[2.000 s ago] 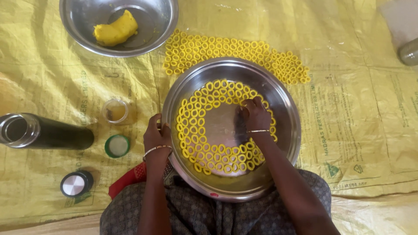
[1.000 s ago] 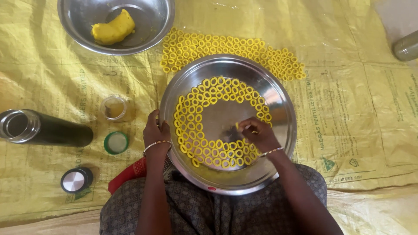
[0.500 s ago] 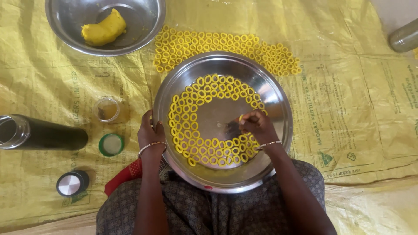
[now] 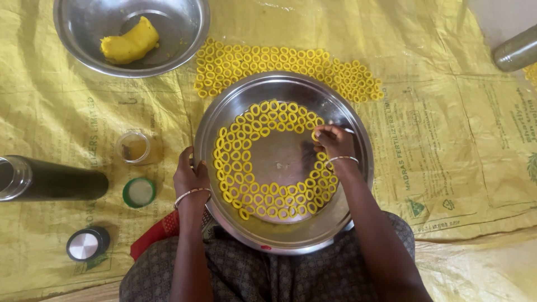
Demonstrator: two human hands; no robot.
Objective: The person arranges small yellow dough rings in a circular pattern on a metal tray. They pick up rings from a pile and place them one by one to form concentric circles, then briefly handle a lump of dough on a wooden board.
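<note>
Right grip [image 4: 334, 142] pinching one small yellow dough ring [image 4: 315, 135] at the gap, centre right, in the ring circle on the round steel plate [image 4: 358, 184]; left grip [image 4: 190, 174] closed on the plate's left rim. Circle nearly closed; yellow dough lump [image 4: 130, 42] unused, upper left.

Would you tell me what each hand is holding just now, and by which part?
The left hand grips the round steel plate by its left rim. The right hand pinches a small yellow dough ring at its fingertips.

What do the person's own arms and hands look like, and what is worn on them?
Both forearms are bare, with no sleeves in view. The left hand has a thin, pale bangle around its wrist. The right hand has a similar thin bangle. No gloves or watch show; rings cannot be made out.
</note>
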